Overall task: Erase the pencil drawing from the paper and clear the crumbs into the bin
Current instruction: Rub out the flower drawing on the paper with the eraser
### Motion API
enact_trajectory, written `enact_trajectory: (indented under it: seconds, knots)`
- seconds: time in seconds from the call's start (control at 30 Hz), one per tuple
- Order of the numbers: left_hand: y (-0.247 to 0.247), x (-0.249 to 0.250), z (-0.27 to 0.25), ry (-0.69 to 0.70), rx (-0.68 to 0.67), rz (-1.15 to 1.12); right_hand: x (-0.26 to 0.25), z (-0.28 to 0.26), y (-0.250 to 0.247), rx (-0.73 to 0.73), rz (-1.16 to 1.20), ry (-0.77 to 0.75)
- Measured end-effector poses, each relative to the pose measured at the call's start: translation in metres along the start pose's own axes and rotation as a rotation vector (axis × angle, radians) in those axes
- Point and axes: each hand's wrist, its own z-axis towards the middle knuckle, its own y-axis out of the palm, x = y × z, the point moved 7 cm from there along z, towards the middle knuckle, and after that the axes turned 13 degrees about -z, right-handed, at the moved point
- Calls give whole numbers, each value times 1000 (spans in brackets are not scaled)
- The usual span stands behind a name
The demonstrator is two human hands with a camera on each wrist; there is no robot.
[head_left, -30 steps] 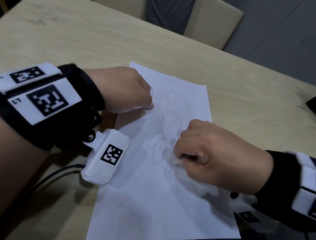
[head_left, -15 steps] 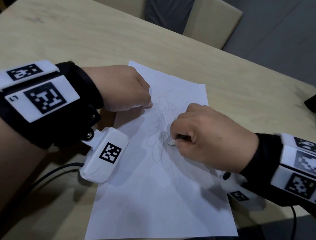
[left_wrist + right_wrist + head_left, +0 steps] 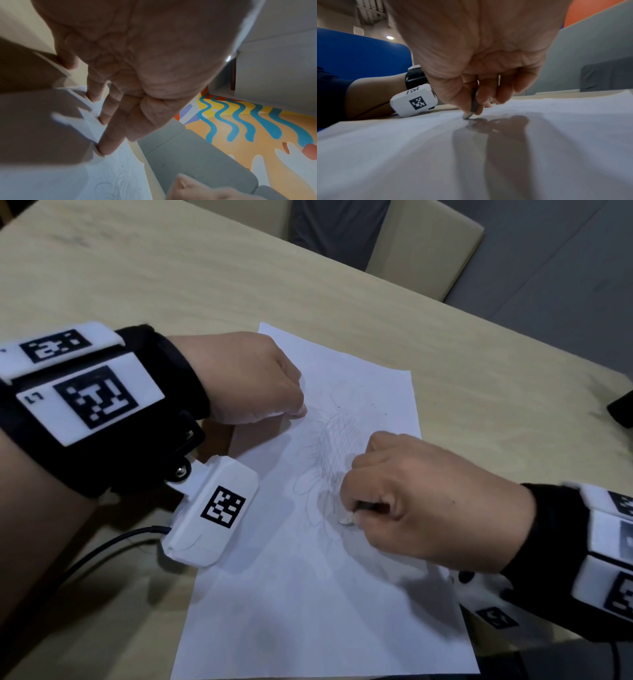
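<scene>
Head view: the white paper sheet (image 3: 308,594) with a faint pencil flower drawing (image 3: 329,453) lies flat on the light wooden desk (image 3: 171,285); the right hand (image 3: 421,501) pinches a small whitish eraser (image 3: 346,520) against the drawing's lower part. Left wrist view: the left hand (image 3: 137,60) presses extended fingertips (image 3: 104,147) onto the sheet's edge, grasping nothing. Right wrist view: thumb and curled fingers clamp the eraser, tip touching the paper.

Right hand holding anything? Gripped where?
Right hand pinches an eraser by its upper part; only the tip shows, touching the paper.
</scene>
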Motion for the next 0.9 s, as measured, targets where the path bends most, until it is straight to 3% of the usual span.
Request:
enact_trajectory:
  seconds: [0.13,0.3,0.47,0.6,0.77,0.9]
  knots:
    - [0,0,0,-1,0,-5,15,11,-6,85,-62,101]
    - [0,-1,1,7,0,-6,-5,-3,0,11,-25,-40]
    - [0,0,0,-1,1,-16,6,6,-5,77,-62,50]
    - [0,-1,2,0,5,-8,-4,-6,1,17,-39,-19]
    - [0,0,2,7,6,-7,17,5,-3,55,-64,131]
    - [1,1,2,25,1,-5,11,-3,1,-7,4,87]
